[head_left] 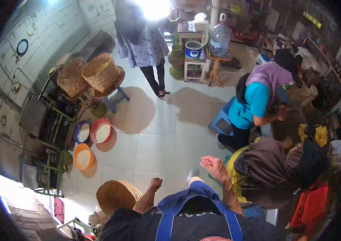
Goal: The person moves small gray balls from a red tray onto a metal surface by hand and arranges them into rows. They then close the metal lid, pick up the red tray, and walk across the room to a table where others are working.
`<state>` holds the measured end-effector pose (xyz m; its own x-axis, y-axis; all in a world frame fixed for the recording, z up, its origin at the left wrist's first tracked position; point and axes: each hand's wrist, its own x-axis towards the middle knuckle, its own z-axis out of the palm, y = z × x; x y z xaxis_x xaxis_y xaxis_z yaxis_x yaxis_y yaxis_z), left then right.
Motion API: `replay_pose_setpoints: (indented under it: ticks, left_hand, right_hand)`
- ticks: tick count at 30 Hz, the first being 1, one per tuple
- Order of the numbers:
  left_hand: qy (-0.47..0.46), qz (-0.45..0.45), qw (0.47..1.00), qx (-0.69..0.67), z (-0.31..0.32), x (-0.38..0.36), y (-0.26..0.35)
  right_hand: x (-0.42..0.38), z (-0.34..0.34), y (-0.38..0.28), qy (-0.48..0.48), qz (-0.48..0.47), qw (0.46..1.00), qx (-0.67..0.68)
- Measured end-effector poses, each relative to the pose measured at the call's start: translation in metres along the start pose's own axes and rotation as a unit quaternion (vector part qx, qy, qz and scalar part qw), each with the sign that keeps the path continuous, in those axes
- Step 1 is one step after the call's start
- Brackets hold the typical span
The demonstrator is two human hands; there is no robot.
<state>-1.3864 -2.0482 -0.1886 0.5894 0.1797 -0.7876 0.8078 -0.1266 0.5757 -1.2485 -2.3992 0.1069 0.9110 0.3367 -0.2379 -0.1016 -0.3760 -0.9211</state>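
My left hand (156, 184) is raised with its fingers curled in, and nothing shows in it. It is nearest to a woven basket (119, 197), which lies to its left and does not touch it. My right hand (214, 165) is held out above the tiled floor with its fingers stretched, holding nothing. Close to its right, a seated person in a brown head covering (265, 160) leans away from me. A blue apron (202, 192) covers my front, and one of my feet (193, 173) shows between the hands.
Orange (77, 161), red (108, 137) and blue (77, 137) basins with pale contents stand at left. Two woven baskets (100, 76) rest on stools behind them. One person (146, 48) stands ahead; another in turquoise (255, 98) sits at right. A blue pot (193, 52) stands at the back.
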Motion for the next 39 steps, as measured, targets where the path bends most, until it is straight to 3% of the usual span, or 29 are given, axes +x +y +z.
replay_pose_setpoints:
  ticks: [5,8,10,15,16,17,20,22,24,25,26,27,28,29,30,32,33,34,35,39]
  left_hand:
    - [0.078,-0.056,0.995,-0.024,-0.023,0.044,0.024]
    - [0.079,-0.085,0.986,-0.118,-0.037,0.044,0.056]
    - [0.073,-0.097,0.978,-0.171,-0.049,0.053,0.087]
    - [0.135,-0.129,0.965,-0.185,-0.053,0.108,0.162]
    - [0.127,-0.087,0.960,-0.234,-0.056,0.115,0.179]
    - [0.119,-0.043,0.951,-0.281,-0.058,0.125,0.199]
    - [0.121,-0.045,0.950,-0.283,-0.062,0.167,0.242]
    - [0.127,-0.031,0.951,-0.281,-0.067,0.207,0.266]
    - [0.084,-0.013,0.989,-0.119,-0.081,0.278,0.248]
    - [0.032,0.220,0.975,0.020,-0.102,0.295,0.237]
    - [0.023,-0.033,0.958,0.284,-0.100,0.331,0.278]
    - [0.017,-0.025,0.954,0.299,-0.115,0.345,0.302]
    - [0.036,0.073,0.960,0.267,-0.128,0.350,0.324]
    - [0.054,0.170,0.957,0.231,-0.141,0.359,0.337]
    - [0.070,0.270,0.941,0.191,-0.156,0.377,0.356]
    - [0.086,0.465,0.876,0.093,-0.176,0.424,0.401]
    - [0.073,0.471,0.874,0.098,-0.173,0.458,0.432]
    - [0.033,0.212,0.977,0.001,-0.184,0.474,0.479]
    - [-0.004,-0.068,0.994,-0.089,-0.195,0.489,0.524]
    - [0.016,0.049,0.991,0.120,-0.207,0.602,0.692]
  right_hand:
    - [0.114,-0.029,0.012,0.003,0.023,0.999,-0.037]
    - [0.193,-0.047,0.039,-0.006,0.047,0.990,-0.133]
    - [0.245,-0.060,0.037,-0.073,0.074,0.967,-0.232]
    - [0.376,-0.073,0.013,-0.095,0.036,0.952,-0.290]
    - [0.402,-0.074,0.007,-0.096,0.008,0.945,-0.312]
    - [0.428,-0.074,0.001,-0.098,0.009,0.944,-0.315]
    - [0.497,-0.081,-0.002,-0.106,0.007,0.967,-0.230]
    - [0.547,-0.078,0.028,-0.062,0.012,0.982,-0.177]
    - [0.589,-0.078,0.087,-0.025,0.032,0.984,-0.176]
    - [0.599,-0.076,0.129,0.004,0.056,0.984,-0.171]
    - [0.603,-0.075,0.180,0.008,0.096,0.972,-0.214]
    - [0.605,-0.082,0.228,0.013,0.136,0.957,-0.256]
    - [0.601,-0.092,0.266,-0.051,0.239,0.929,-0.279]
    - [0.589,-0.101,0.263,-0.076,0.328,0.887,-0.318]
    - [0.584,-0.111,0.249,-0.064,0.437,0.866,-0.234]
    - [0.572,-0.131,0.202,0.052,0.449,0.892,-0.006]
    - [0.577,-0.140,0.196,0.063,0.452,0.890,0.002]
    - [0.578,-0.147,0.197,0.138,0.435,0.890,0.024]
    - [0.582,-0.151,0.197,0.211,0.415,0.884,0.044]
    - [0.623,-0.187,0.180,0.324,0.407,0.841,0.145]
